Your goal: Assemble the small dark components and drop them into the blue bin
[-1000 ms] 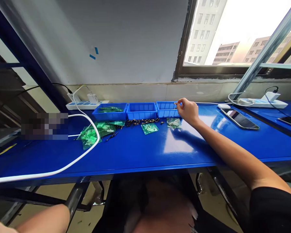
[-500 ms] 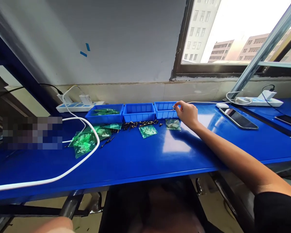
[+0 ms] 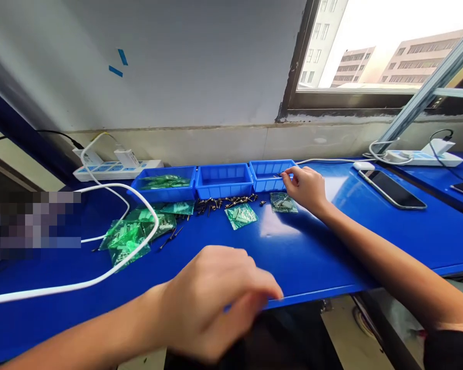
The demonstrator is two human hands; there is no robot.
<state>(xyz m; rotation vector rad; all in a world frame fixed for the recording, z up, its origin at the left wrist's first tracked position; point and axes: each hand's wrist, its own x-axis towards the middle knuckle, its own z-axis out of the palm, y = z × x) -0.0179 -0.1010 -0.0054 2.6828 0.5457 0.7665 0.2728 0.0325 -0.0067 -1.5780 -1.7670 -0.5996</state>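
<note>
My right hand (image 3: 306,187) is at the front of the right blue bin (image 3: 272,180), its thumb and forefinger pinched on a small thin dark piece (image 3: 278,175) whose exact kind is too small to tell. Below that hand lies a green-tinted clear bag (image 3: 283,202) of pale parts. My left hand (image 3: 219,298) hangs over the table's front edge, loosely curled and blurred; its fingers are partly hidden, and nothing shows in it. A second small bag (image 3: 241,216) lies between the hands. Dark screw-like pieces (image 3: 226,203) form a loose row before the bins.
The middle blue bin (image 3: 224,189) and the left blue bin (image 3: 164,195), holding green bags, stand along the wall. More green bags (image 3: 127,236) lie at left under a looping white cable (image 3: 154,218). Power strips (image 3: 118,169) sit at the back; a phone (image 3: 393,189) lies right.
My left hand has risen from the bottom edge into view over the table's front. The right hand still pinches beside the right bin, where a thin dark piece now shows. The view has shifted slightly.
</note>
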